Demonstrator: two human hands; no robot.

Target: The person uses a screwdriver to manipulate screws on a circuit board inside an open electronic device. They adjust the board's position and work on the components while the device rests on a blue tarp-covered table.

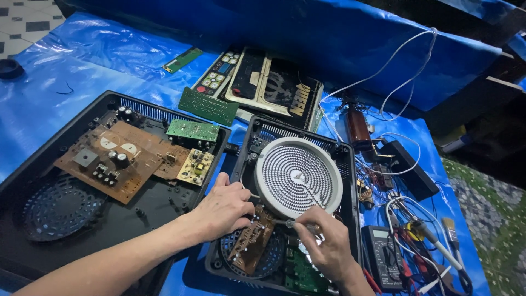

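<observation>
**Two hands at work inside an opened cooker base**

The person's left hand (222, 211) rested loosely curled on the near-left rim of the smaller black housing (350, 181), fingers half closed and gripping nothing that could be seen; it seemed placed there to steady the casing. The right hand (327, 244) was closed around a thin screwdriver (286, 222), its shaft pointing left toward the brown circuit board (250, 239) that lay tilted over the fan grille, just below the round white heating coil (298, 175). The coil sat in the upper half of the housing, touching or nearly touching the board's top edge.

To the left, a larger black base (66, 219) held a brown board (112, 159) and two small green ones, apparently laid out for access. A multimeter (383, 255), a soldering iron (433, 235), a paintbrush (450, 230) and tangled white wires lay at the right, near the working hand. Control panels (257, 79) were stacked farther back on the blue tarpaulin (66, 77).
</observation>
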